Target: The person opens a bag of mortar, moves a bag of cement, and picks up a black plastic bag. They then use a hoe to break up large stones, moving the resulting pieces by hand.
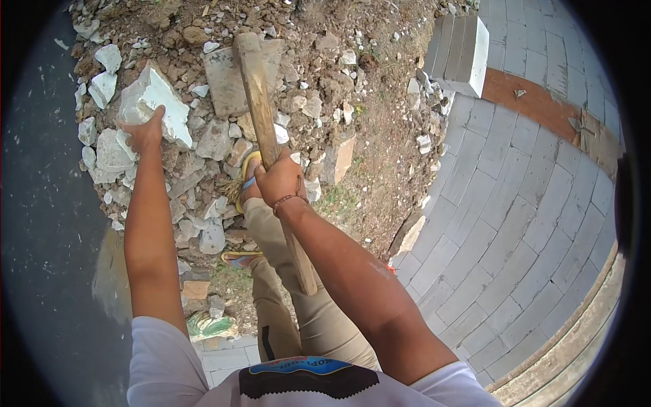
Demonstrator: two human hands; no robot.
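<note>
My left hand (144, 132) grips the near edge of a big broken chunk of whitish stone (163, 102), the thumb on its pale face and the other fingers partly hidden. The chunk lies among the rubble; whether it is lifted cannot be seen. My right hand (279, 178) is wrapped around the wooden handle (255, 88) of what looks like a hoe. A flat, dirt-covered plate (227, 81) behind the handle's far end appears to be its blade. The handle's other end (303, 271) reaches down in front of my trouser leg.
Broken stones (112, 152) and soil (152, 41) form a heap around my sandalled foot (249, 180). Dark pavement (47, 203) borders it on the left. Stacked grey blocks (461, 54) stand at the upper right, beside grey paving (502, 224) with a reddish strip (532, 102).
</note>
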